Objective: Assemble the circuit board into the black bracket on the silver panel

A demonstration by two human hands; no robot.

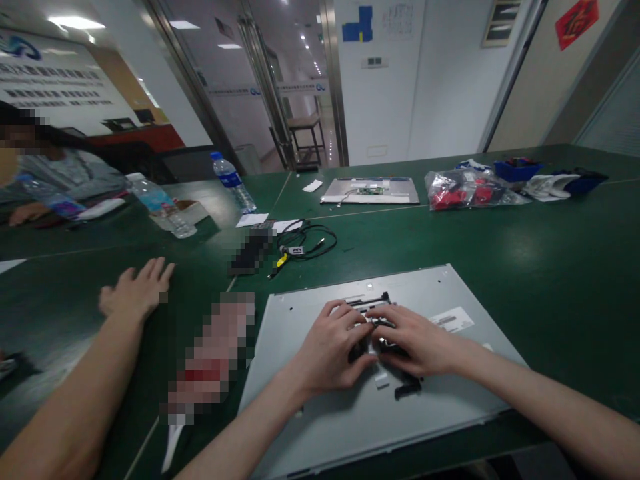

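Observation:
A flat grey metal panel [450, 380] lies on the green table [550, 267] in front of me. At its middle sits a black part [407, 387] with a white label beside it. My left hand [333, 350] has its fingers curled down over the black part from the left. My right hand [413, 337] meets it from the right, fingers bent and pressed onto the same part. Both hands hide most of the part, and their fingertips touch above it.
A co-worker's hand [135, 290] rests flat on the table to my left, and another person sits at far left. Beyond lie a coiled black cable [305, 243], two water bottles [233, 180] [163, 207], a second panel [370, 191], a bag of red parts [465, 188] and a blue bin [517, 168].

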